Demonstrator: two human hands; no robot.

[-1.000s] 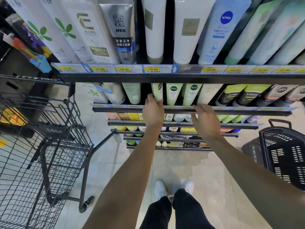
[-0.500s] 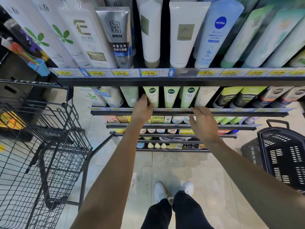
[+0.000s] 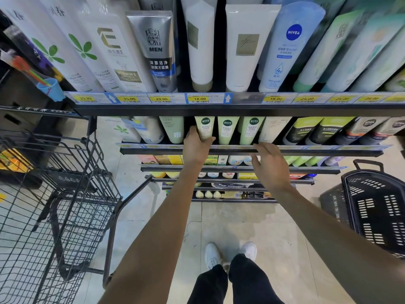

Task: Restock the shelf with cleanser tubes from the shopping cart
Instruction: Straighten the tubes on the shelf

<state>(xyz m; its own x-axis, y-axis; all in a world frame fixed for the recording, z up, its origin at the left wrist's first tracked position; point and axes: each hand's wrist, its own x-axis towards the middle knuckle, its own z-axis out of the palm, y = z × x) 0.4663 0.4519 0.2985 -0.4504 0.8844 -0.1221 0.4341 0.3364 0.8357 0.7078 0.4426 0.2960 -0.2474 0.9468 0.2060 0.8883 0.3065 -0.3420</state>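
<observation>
I see white shoes (image 3: 230, 254) on the tiled floor (image 3: 252, 227), nearest to me. Wire shopping cart (image 3: 54, 205) sits left of the shoes, black plastic basket (image 3: 377, 211) right of them; I can't make out any tubes in the cart from here. Both arms reach forward to the second shelf (image 3: 252, 150). My left hand (image 3: 197, 148) is at that shelf's front edge, fingers clamped on a pale green cleanser tube (image 3: 205, 129), thumb on its left side. Two matching green tubes (image 3: 237, 130) stand upright just right of it on the same shelf. My right hand (image 3: 270, 165) is right of the left hand, fingers spread apart and relaxed, tips touching the shelf's front rail, holding nothing. Above that shelf, the top shelf (image 3: 219, 109) carries taller tubes behind yellow price tags (image 3: 199, 98).
</observation>
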